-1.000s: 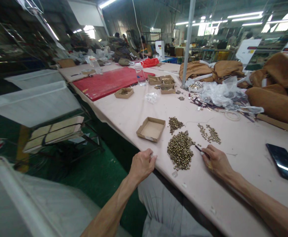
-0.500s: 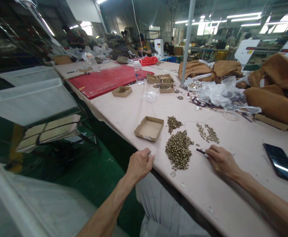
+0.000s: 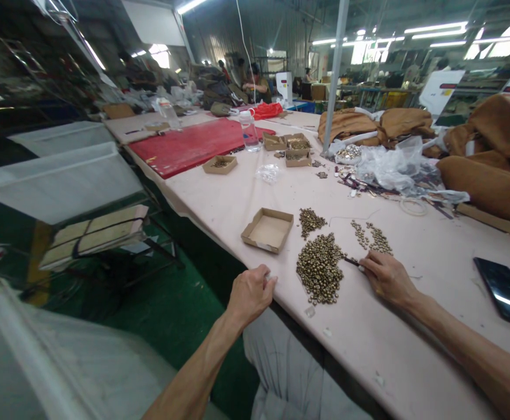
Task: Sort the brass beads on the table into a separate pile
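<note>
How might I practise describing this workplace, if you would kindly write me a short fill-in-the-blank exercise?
1. Of the left hand and the right hand, the one holding the slim dark tool is the ____.
2. The large flat sheet on the table is coloured ____.
3. Left or right in the picture, the nearest cardboard box stands to the ____ of the larger heap of metal pieces.

Missing words: right; red; left.

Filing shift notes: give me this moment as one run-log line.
right hand: holds dark stick, tip at large pile of brassy pieces | left hand: curled by table edge, contents unclear | nearby: cardboard box
</note>
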`<state>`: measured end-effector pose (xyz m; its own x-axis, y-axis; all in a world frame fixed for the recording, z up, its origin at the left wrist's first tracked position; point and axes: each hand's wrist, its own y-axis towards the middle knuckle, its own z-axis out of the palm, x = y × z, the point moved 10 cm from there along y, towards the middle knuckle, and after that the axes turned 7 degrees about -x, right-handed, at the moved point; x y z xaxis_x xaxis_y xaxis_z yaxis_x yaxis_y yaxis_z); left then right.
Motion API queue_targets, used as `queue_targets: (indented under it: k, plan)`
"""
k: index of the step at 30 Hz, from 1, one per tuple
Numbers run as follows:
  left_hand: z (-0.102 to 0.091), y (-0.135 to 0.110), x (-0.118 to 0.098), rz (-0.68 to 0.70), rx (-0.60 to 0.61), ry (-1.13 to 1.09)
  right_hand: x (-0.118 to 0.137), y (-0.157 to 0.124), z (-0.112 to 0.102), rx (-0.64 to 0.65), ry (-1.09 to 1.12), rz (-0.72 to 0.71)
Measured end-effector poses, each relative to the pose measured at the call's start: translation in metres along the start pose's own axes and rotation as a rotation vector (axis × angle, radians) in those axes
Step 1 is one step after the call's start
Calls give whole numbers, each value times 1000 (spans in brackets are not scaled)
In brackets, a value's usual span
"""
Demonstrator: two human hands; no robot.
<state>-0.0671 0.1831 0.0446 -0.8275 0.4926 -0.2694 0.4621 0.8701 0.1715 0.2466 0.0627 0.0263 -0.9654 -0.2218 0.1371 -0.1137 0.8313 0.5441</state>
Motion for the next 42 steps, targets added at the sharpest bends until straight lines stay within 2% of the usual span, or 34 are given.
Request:
queue_targets:
  k: [11, 22, 31, 42]
  plan:
    - [1, 0, 0, 12, -14, 13, -2, -5, -1, -8, 30, 60]
    - [1, 0, -1, -14, 6, 16, -1, -23, -9, -110, 102, 127]
    - [3, 0, 1, -2, 5, -11, -2, -25, -9, -184, 154, 146]
    - [4, 0, 3, -7, 8, -18, -3, -17, -6, -204, 129, 170]
